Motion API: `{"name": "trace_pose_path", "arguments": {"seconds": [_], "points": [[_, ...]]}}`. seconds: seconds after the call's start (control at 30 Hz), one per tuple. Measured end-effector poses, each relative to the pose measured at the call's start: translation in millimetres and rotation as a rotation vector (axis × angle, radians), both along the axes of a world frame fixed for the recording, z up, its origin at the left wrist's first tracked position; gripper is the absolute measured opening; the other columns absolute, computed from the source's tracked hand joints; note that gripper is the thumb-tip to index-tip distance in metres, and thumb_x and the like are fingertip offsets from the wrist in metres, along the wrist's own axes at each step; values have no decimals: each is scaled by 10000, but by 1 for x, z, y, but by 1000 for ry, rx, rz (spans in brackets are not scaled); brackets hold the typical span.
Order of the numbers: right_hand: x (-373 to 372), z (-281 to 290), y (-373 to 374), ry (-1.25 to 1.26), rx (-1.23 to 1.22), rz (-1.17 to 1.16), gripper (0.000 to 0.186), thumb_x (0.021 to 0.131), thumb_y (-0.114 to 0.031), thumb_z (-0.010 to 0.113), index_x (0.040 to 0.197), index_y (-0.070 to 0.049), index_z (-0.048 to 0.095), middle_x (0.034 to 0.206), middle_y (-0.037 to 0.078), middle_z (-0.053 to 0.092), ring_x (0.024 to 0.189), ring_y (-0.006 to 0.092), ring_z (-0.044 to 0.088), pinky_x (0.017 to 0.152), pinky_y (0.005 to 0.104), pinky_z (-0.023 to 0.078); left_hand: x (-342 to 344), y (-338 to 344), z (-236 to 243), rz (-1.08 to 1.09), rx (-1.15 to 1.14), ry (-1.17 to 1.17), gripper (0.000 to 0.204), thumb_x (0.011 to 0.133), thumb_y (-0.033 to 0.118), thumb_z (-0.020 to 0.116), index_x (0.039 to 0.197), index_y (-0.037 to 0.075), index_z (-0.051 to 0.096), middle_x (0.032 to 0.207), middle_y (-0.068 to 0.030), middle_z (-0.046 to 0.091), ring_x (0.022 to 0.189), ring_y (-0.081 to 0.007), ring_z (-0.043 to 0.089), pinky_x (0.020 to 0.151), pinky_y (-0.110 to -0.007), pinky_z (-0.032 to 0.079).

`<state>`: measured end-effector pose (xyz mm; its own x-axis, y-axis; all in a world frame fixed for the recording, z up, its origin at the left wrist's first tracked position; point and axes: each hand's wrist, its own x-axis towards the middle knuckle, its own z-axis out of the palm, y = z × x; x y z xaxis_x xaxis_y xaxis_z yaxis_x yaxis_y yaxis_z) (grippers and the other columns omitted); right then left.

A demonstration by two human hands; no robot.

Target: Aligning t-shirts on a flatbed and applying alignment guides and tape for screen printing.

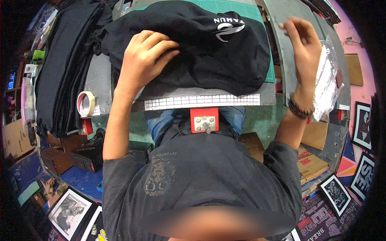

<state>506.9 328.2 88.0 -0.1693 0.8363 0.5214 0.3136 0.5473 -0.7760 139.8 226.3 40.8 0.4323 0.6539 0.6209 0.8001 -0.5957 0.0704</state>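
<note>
- Locate the black garment: it lies bunched on the gray board, behind the white gridded strip, its far part over the green mat. The step appears to be spreading or arranging it.
- Left hand: your fingers are bent and slightly spread over the cloth, thumb apart from the index finger, with no fold seen between them. Use this hand as the anchor; press lightly so the fabric does not creep.
- Right hand: it is raised over the right side, clear of the garment, fingers curled and blurred. Whether they pinch anything cannot be told. Grip a single edge, not a bunched fold.
- Pull outward from the anchor, working wrinkles toward the edges.
- Keep the white print uncreased; avoid gripping across it.
- Use the gridded strip as a straight reference for the near edge.
- Keep cloth clear of the tape roll and the clear plastic packet; either could snag.
</note>
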Motion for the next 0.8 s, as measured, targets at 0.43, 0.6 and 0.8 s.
{"name": "trace_pose_path", "arguments": {"seconds": [0.43, 0.6, 0.8], "points": [[9, -39, -60, -870, 19, 266, 288, 824, -130, 816, 1084, -33, 740, 1041, 129, 727, 1005, 347, 670, 898, 437, 527, 9, 4, -9, 13, -339, 181, 411, 884, 298, 784, 1186, 27, 716, 1141, -166, 686, 1080, -365, 634, 948, -461, 511], [11, -10, -57, -706, 13, 112, 225, 910, -98, 742, 1122, -24, 745, 983, 176, 746, 913, 363, 701, 843, 417, 539, 7, -3, -12, 64, -371, 151, 401, 877, 222, 782, 1210, 21, 684, 1218, -198, 676, 1106, -381, 630, 967, -447, 508], [1, 41, -54, -478, 129, 82, 163, 989, -126, 725, 1023, 34, 731, 852, 138, 717, 768, 196, 676, 734, 309, 519, 12, 1, -15, 70, -293, 165, 288, 873, 92, 749, 1139, 24, 663, 1149, -170, 655, 1109, -399, 634, 967, -480, 506]]}}
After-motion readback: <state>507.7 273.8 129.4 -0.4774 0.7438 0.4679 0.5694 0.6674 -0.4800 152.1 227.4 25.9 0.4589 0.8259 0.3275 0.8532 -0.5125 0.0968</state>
